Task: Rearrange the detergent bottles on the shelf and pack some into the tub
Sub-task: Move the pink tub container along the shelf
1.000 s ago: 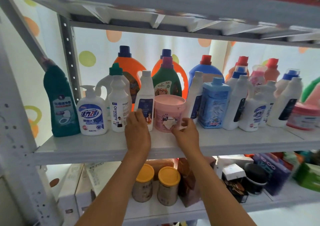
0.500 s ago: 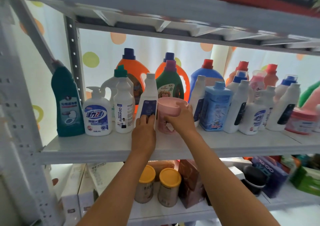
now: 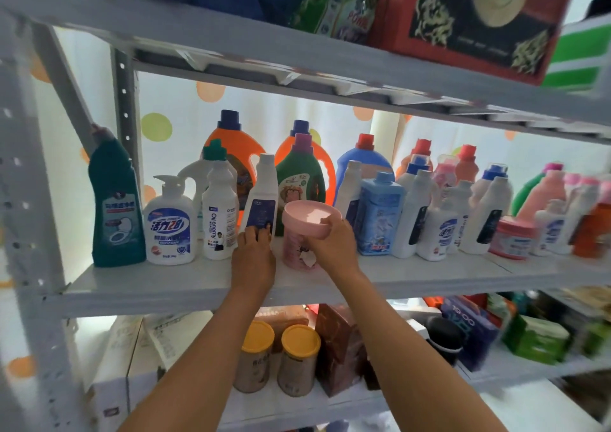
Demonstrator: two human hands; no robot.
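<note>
Reaching up from six o'clock, both forearms cross the lower shelf, where two yellow-lidded cans (image 3: 279, 357) stand beside a brown carton (image 3: 340, 345). The left hand (image 3: 253, 261) rests at the middle shelf (image 3: 198, 286) front edge, its fingertips (image 3: 261, 235) pressed against the dark blue label of a slim white bottle (image 3: 263, 197); the fingers lie close together and fairly straight, not wrapped round it. Just at three o'clock of that hand, the right hand (image 3: 332, 246) grips the pink tub (image 3: 305, 233), thumb hooked over the rim at its three o'clock side and fingers curled round the wall below. The tub tilts, mouth toward the camera, its base touching or just off the shelf; I cannot tell which. At nine o'clock stand a white oil-cleaner bottle (image 3: 220, 213), a pump bottle (image 3: 170, 223) and a teal toilet-cleaner bottle (image 3: 115, 207). At three o'clock a light blue bottle (image 3: 380, 215) and white bottles crowd together. Behind rise orange, green and blue jugs. Farther back hangs a dotted curtain (image 3: 178, 107); at twelve o'clock the top shelf bears a red box (image 3: 463, 18).
</note>
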